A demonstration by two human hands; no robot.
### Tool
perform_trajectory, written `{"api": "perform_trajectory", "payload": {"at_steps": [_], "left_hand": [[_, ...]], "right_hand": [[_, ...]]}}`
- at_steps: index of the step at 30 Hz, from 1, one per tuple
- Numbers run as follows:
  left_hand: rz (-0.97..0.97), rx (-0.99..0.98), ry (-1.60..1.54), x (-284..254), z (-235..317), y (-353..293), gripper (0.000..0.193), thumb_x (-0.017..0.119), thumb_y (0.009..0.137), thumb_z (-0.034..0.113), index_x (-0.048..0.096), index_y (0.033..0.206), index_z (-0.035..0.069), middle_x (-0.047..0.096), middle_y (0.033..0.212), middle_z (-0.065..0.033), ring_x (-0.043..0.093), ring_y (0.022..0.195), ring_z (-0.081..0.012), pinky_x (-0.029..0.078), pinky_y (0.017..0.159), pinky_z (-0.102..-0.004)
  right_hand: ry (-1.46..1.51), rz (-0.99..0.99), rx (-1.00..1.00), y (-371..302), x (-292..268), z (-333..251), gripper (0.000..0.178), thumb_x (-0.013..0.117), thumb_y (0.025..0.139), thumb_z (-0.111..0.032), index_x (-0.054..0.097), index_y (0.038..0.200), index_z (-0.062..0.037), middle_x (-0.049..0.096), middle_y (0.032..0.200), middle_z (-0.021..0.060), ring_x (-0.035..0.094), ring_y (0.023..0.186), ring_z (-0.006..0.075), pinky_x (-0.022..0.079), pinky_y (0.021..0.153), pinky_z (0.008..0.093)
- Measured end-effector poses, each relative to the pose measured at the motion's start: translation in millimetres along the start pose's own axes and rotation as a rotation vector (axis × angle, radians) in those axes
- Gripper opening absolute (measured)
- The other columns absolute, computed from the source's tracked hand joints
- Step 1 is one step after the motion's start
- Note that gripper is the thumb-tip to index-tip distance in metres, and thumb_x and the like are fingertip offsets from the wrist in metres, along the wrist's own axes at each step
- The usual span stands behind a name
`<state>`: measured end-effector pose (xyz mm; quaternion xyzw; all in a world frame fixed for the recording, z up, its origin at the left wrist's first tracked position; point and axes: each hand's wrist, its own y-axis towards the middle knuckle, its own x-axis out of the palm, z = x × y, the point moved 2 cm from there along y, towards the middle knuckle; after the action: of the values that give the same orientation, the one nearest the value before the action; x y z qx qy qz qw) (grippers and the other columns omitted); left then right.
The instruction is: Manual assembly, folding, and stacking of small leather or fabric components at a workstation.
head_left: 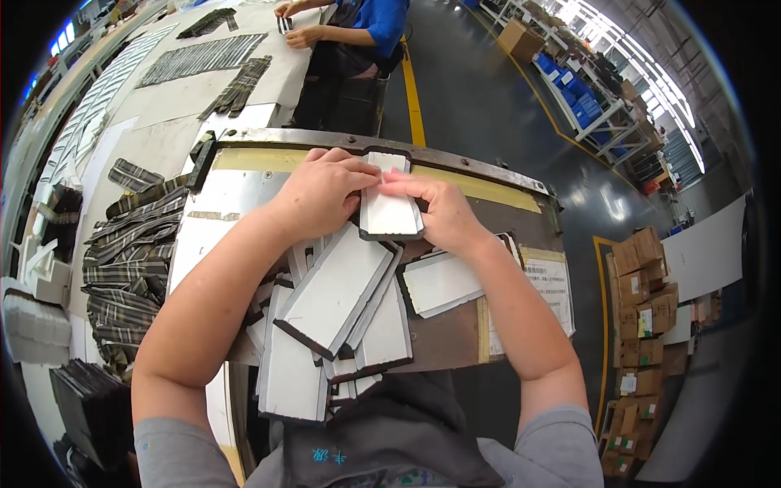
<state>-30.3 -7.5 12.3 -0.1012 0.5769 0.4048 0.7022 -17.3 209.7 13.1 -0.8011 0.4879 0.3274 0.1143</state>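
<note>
A small rectangular white panel with black edging (390, 215) lies between my hands at the far edge of the work table. My left hand (324, 191) grips its left side with curled fingers. From the right, my right hand (443, 210) holds the opposite edge, its fingertips resting on the white face near the left hand's. Just below is a loose pile of similar white panels with black edging (338, 289), overlapping at different angles. One more such panel (439, 285) sits beside my right forearm, which partly covers it.
Striped dark fabric pieces (130, 260) are heaped on the long table at left. A black stack (85, 394) stands at lower left. A printed sheet (549, 289) is on the table's right. Ahead, a co-worker in blue (378, 24) handles a small striped piece. Cardboard boxes (639, 325) stand at right.
</note>
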Motion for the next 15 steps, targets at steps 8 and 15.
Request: {"api": "perform_trajectory", "payload": {"at_steps": [8, 15], "left_hand": [[0.009, -0.038, -0.016, 0.6, 3.3, 2.3, 0.036, 0.069, 0.083, 0.004, 0.071, 0.118, 0.015, 0.063, 0.137, -0.0041, 0.054, 0.128, -0.0267, 0.036, 0.113, -0.0434], [-0.002, -0.048, 0.022, 0.6, 9.2, 0.0, 0.039, 0.069, 0.085, 0.006, 0.070, 0.122, 0.016, 0.062, 0.140, -0.0056, 0.052, 0.132, -0.0261, 0.034, 0.113, -0.0426]], "right_hand": [[-0.495, 0.151, -0.223, -4.1, 4.2, 10.0, 0.052, 0.070, 0.083, -0.010, 0.062, 0.134, -0.0033, 0.058, 0.142, 0.0177, 0.053, 0.135, 0.0327, 0.040, 0.114, 0.0424], [-0.713, 0.103, -0.206, -9.0, 6.0, 2.3, 0.052, 0.070, 0.084, -0.009, 0.061, 0.135, -0.0045, 0.056, 0.145, 0.0161, 0.050, 0.138, 0.0295, 0.036, 0.117, 0.0432]]}}
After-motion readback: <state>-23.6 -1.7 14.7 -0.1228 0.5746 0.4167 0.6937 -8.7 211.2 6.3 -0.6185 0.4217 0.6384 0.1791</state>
